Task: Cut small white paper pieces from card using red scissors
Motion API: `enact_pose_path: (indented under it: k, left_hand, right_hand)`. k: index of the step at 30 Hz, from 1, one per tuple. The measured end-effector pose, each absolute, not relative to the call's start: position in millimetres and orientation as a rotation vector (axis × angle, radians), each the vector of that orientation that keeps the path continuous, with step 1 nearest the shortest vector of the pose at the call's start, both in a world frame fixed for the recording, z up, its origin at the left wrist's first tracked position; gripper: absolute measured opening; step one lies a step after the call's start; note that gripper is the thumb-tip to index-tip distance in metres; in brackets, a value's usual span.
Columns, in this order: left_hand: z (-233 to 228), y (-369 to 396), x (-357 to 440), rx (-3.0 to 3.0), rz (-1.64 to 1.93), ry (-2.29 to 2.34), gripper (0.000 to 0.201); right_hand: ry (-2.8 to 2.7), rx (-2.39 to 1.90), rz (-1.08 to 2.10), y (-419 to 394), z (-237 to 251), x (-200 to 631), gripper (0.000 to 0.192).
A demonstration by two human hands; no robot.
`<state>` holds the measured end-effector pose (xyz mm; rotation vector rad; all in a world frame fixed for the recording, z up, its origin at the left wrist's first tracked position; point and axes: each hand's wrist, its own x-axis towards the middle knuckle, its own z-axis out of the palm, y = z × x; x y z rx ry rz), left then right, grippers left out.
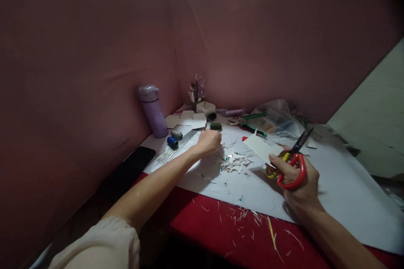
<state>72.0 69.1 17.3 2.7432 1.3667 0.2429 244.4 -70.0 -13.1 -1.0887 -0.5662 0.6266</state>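
My right hand (303, 183) holds scissors (295, 172) with red and yellow handles, their dark blades pointing up and away. The same hand pinches a white piece of card (263, 149) under the thumb, its far end sticking out to the left. My left hand (209, 142) is low over the middle of the table with its fingers curled in; what they hold, if anything, is hidden. Just right of that hand lies a heap of paper scraps (235, 163). A bundle of thin wires (178, 147) runs along the left hand's other side.
Along the left stand a purple bottle (154, 113), a blue thread spool (172, 141) and a dark phone (139, 160). Behind are white cards (187, 117), a small white box (205, 107), green-handled pliers (252, 129) and a clear plastic bag (276, 117). Clippings lie on the red cloth (205, 214).
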Motion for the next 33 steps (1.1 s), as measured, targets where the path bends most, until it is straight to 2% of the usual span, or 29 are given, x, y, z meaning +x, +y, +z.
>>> enact_pose_path:
  k: [14,28,33]
  left_hand:
    - [10.7,61.5,97.8,2.792,0.200,1.227,0.019]
    - [14.2,69.8,88.6,2.602,0.438,1.109,0.015]
    - [20.8,58.9,91.1,2.378,0.583,1.086,0.024]
  right_hand:
    - [-0.566,-1.087,0.629,-70.7,-11.7,243.5,0.044]
    - [-0.541,-1.066,0.540,-67.3,-15.2,247.8,0.040]
    - [-0.579,-1.090,0.553,-69.6,-13.3,244.6,0.040]
